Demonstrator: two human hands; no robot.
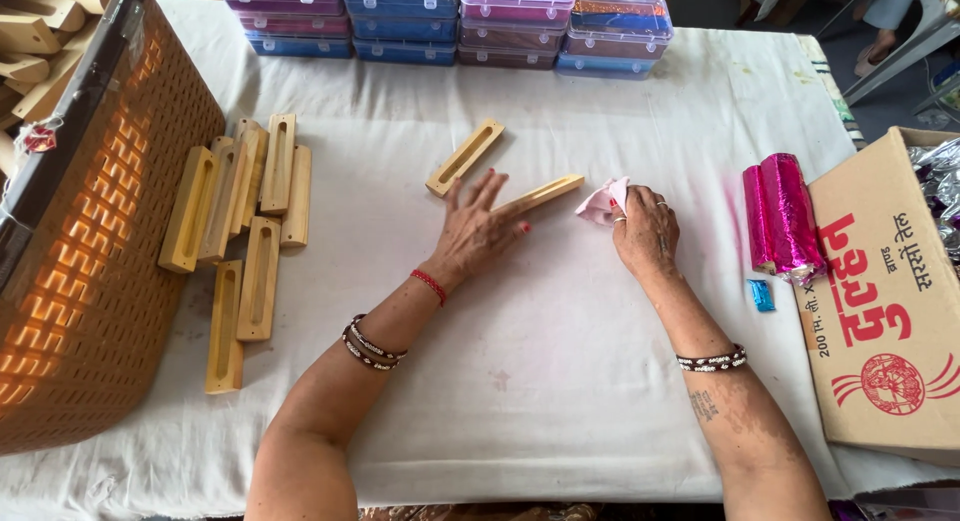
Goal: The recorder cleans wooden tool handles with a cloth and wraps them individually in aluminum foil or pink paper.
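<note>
Fingers spread, your left hand (478, 229) lies flat and open on the white cloth-covered worktop (560, 361), its fingertips touching the near end of a slim slotted wooden block (545, 192) that lies at a slant. Your right hand (645, 231) is closed on a crumpled pink cloth (603, 201), just beside the far end of that block. A second slotted wooden block (465, 157) lies just beyond your left hand. To your right lie two shiny magenta foil rolls (782, 216) and a small blue foil piece (761, 294), beside a brown cardboard box (885, 301). To your left, a heap of slotted wooden blocks (245, 221) sits near a brown perforated plastic basket (95, 261). Stacked coloured plastic boxes (440, 21) line the far edge.
</note>
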